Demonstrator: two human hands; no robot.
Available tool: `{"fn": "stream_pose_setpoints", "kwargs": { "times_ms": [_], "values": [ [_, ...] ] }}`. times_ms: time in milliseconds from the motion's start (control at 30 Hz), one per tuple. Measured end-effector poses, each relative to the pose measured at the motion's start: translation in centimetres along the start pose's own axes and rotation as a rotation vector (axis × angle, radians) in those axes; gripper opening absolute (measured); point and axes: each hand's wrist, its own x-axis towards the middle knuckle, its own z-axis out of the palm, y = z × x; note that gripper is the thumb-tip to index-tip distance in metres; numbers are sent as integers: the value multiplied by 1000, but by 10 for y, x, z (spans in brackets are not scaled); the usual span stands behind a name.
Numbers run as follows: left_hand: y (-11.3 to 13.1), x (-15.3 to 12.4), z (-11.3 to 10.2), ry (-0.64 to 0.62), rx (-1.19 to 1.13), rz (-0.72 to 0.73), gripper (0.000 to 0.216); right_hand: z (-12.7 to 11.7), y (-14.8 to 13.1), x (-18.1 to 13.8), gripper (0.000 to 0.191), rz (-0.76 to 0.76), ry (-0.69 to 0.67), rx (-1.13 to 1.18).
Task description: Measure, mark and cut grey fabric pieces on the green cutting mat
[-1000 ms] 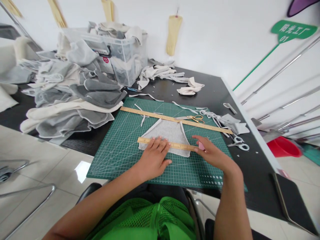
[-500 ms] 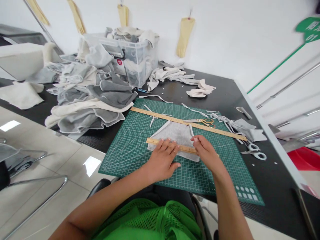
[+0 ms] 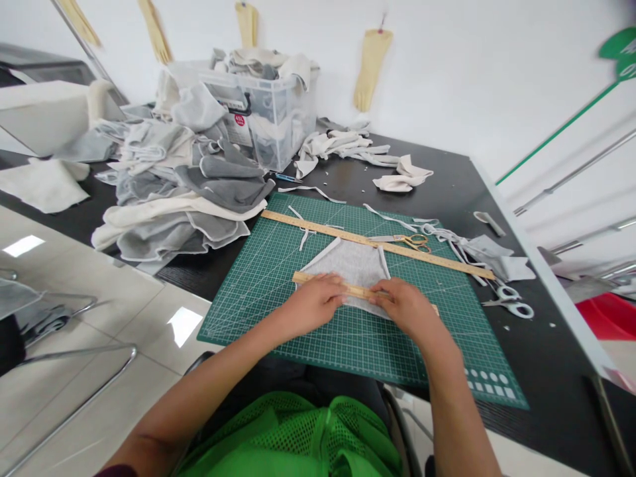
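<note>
A piece of light grey fabric [image 3: 358, 260] lies on the green cutting mat [image 3: 258, 285]. Across its lower part runs a short wooden ruler [image 3: 358, 291]. My left hand [image 3: 318, 299] grips the ruler left of its middle, with the thumb on the near edge and the fingers on the far side. On the right, my right hand [image 3: 405, 305] has its fingers closed on the same ruler; its fingertips are partly hidden. Beyond the fabric a long wooden ruler [image 3: 442, 259] touches its far edge. Gold-handled scissors [image 3: 415, 242] lie beside that ruler.
White-handled scissors [image 3: 511, 301] and fabric scraps [image 3: 489, 248] lie at the right. A heap of grey and cream cloth [image 3: 183, 212] rises on the left. Behind it stands a clear plastic bin [image 3: 271, 126] full of cloth. More cloth strips [image 3: 342, 146] lie at the back.
My left hand has gone from lying flat on the ruler to gripping it. My right hand has moved left and nearer onto the ruler. The view has shifted slightly.
</note>
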Motion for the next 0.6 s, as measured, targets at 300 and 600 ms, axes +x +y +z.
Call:
{"fn": "stream_pose_setpoints", "kwargs": {
  "times_ms": [300,600],
  "values": [
    [-30,6,-20,105,95,-33,20,-3,-2,-3,19,25,-3,-26],
    [-30,6,-17,91,85,-27,18,-6,-1,-6,21,3,1,-77]
  ]
}}
